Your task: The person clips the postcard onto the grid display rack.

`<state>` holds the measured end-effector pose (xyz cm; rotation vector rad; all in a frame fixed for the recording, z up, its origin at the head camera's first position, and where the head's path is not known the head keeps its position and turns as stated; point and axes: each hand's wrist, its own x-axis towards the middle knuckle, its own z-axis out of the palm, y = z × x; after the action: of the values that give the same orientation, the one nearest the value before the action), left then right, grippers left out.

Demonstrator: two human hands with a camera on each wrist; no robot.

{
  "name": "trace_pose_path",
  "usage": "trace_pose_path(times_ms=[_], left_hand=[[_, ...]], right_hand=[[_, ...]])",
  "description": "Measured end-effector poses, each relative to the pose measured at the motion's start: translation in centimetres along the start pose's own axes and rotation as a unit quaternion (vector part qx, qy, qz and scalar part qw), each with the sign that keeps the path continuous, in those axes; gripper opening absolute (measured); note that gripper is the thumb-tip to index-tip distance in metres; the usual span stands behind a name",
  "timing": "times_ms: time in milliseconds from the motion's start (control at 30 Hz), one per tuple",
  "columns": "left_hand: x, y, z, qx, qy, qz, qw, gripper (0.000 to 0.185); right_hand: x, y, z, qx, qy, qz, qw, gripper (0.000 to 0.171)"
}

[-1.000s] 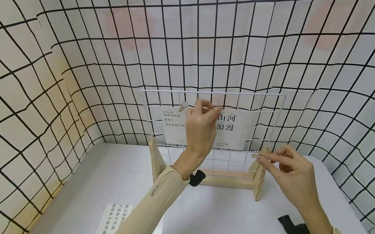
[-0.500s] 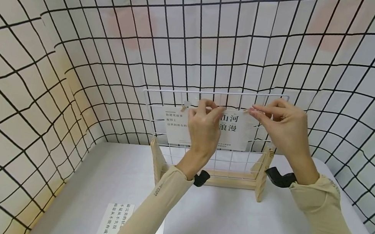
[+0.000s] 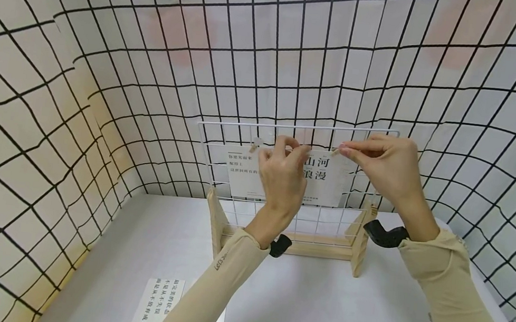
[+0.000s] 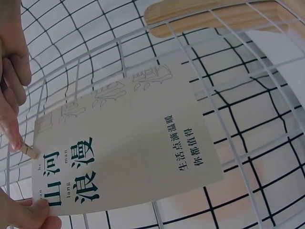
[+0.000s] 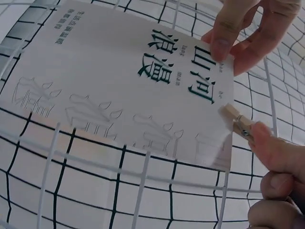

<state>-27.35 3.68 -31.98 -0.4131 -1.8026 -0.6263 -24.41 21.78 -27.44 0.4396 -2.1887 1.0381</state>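
The left hand (image 3: 282, 177) pinches the top corner of the card (image 3: 320, 181) between thumb and fingertips, holding it flat against the white grid (image 3: 375, 142). The right hand (image 3: 381, 167) pinches a small wooden clip (image 3: 336, 152) in thumb and forefinger (the other fingers are curled under), with the clip's tip touching the card's top edge, just right of the left hand. Both forearms rise from the table (image 3: 308, 305) towards the grid, wrists lifted level with the card. The card sits in the grid's upper middle, above the wooden stand (image 3: 358, 247). Since half a second ago the right hand has edged slightly left along the card's top edge, and the left hand has stayed in place.
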Motion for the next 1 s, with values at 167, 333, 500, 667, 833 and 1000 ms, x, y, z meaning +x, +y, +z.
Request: trace_pose_path(times_ms=[167,333,500,667,833,1000], left_hand=[[0.08,0.17,-0.05,0.01,0.01,-0.001,0.9999,0.012],[0.07,0.26,-0.13,0.006,0.006,-0.009,0.9999,0.012],[0.06,0.26,-0.26,-0.01,-0.004,-0.02,0.9997,0.013],[0.03,0.13,-0.2,0.0,0.0,-0.011,0.9999,0.013],[0.1,0.01,-0.11,0.018,0.009,0.003,0.9998,0.012],[0.2,0.04,-0.07,0.024,0.019,0.012,0.9995,0.011]], right_hand=[[0.48,-0.13,-0.04,0.011,-0.016,0.022,1.0,0.011],[0.75,-0.32,-0.34,0.013,-0.035,0.076,0.996,0.016],[0.9,-0.52,-0.56,-0.003,-0.05,0.115,0.992,0.023],[0.96,-0.63,-0.48,-0.008,-0.058,0.127,0.99,0.026],[0.99,-0.67,-0.33,-0.005,-0.055,0.13,0.99,0.026],[0.96,-0.57,-0.26,-0.009,-0.053,0.13,0.99,0.025]])
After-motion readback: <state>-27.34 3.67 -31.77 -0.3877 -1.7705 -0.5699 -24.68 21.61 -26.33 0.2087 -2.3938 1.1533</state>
